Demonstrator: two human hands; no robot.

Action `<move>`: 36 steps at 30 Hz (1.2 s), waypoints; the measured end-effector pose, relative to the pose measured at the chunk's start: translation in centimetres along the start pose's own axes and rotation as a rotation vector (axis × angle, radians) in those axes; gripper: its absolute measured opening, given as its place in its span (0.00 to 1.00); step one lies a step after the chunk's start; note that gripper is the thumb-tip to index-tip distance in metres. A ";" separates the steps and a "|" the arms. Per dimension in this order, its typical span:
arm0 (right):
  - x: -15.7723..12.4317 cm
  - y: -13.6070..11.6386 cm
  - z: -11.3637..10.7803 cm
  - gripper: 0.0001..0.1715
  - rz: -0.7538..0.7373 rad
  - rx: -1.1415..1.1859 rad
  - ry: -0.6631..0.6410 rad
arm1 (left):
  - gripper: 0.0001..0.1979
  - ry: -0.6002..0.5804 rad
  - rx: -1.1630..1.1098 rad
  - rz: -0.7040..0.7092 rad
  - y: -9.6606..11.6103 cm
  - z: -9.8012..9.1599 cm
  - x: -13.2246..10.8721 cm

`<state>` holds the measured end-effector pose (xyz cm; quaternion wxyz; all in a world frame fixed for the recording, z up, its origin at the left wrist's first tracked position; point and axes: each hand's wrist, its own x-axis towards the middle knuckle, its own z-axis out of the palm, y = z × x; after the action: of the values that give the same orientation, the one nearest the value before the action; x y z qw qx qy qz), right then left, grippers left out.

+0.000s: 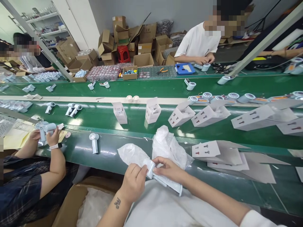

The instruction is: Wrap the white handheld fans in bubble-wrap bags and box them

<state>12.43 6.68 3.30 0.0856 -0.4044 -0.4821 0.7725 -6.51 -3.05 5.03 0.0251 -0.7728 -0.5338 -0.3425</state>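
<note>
At the near bench edge, a pale blue handheld fan (163,182) is between my hands, its handle slanting down to the right. My left hand (134,182) pinches the fan's head end from the left. My right hand (169,170) is closed on the same end, thumb and fingers around it. A translucent plastic bag (133,154) reaches from the fan's head up to the left; whether the fan is partly inside it I cannot tell. Just beyond lies a heap of bubble-wrap bags (163,145).
Several opened white boxes (152,112) stand on the green conveyor belt (101,116); more flattened ones (217,154) lie at right. Another fan (94,142) rests left of me. A co-worker's hands (50,137) hold fan parts. A carton (71,201) with plastic bags sits below.
</note>
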 end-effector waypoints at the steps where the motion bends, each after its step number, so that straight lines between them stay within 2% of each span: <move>1: -0.1 0.1 0.1 0.24 0.002 0.017 0.015 | 0.17 0.004 0.047 0.031 0.0 0.3 -0.5; 4: -0.1 0.5 0.4 0.23 -0.013 0.103 0.073 | 0.20 0.007 0.123 0.039 -0.5 1.7 -1.9; 5: 0.0 0.7 0.5 0.23 -0.013 0.128 0.092 | 0.20 0.023 0.137 -0.008 -0.8 2.3 -2.3; 8: 0.5 1.1 0.7 0.22 0.009 0.186 0.158 | 0.16 0.110 0.099 -0.266 -0.8 3.9 -2.3; 10: 0.7 1.3 0.8 0.23 0.019 0.254 0.199 | 0.13 0.105 0.002 -0.324 -0.3 4.4 -1.5; 15: 0.8 1.4 0.5 0.30 0.115 0.454 0.108 | 0.13 -0.022 -0.087 -0.017 1.1 4.4 -0.8; 17: 0.7 1.4 0.5 0.26 0.110 0.487 0.122 | 0.14 -0.025 -0.083 -0.023 1.0 4.7 -1.3; 19: 0.7 1.4 0.5 0.24 0.072 0.488 0.172 | 0.14 0.011 -0.103 -0.201 0.6 5.3 -1.8; 21: 0.7 1.5 0.6 0.24 0.043 0.496 0.203 | 0.12 0.033 -0.139 -0.472 0.4 6.0 -1.9; 23: 0.5 1.5 0.7 0.25 0.034 0.544 0.211 | 0.09 -0.017 -0.195 -0.692 0.5 6.4 -1.7; 24: 0.4 1.5 0.7 0.25 0.036 0.577 0.210 | 0.08 -0.060 -0.233 -0.758 0.7 6.5 -1.6; 26: 0.2 1.4 0.7 0.23 0.059 0.626 0.195 | 0.06 -0.152 -0.341 -0.787 1.3 6.3 -1.2; 29: 0.0 1.2 0.5 0.22 0.092 0.648 0.175 | 0.04 -0.237 -0.492 -0.691 2.1 5.9 -0.5; 33: 0.3 1.0 0.1 0.28 0.048 0.757 0.167 | 0.04 -0.199 -0.555 -0.828 2.2 5.2 0.6; 36: 0.2 1.5 -0.3 0.20 0.103 0.780 0.177 | 0.04 -0.192 -0.589 -0.791 2.2 4.6 1.1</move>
<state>12.91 6.24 1.95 0.2351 -0.4301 -0.1226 0.8629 -2.09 -1.22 2.82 -0.3751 -0.5134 -0.6666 -0.3891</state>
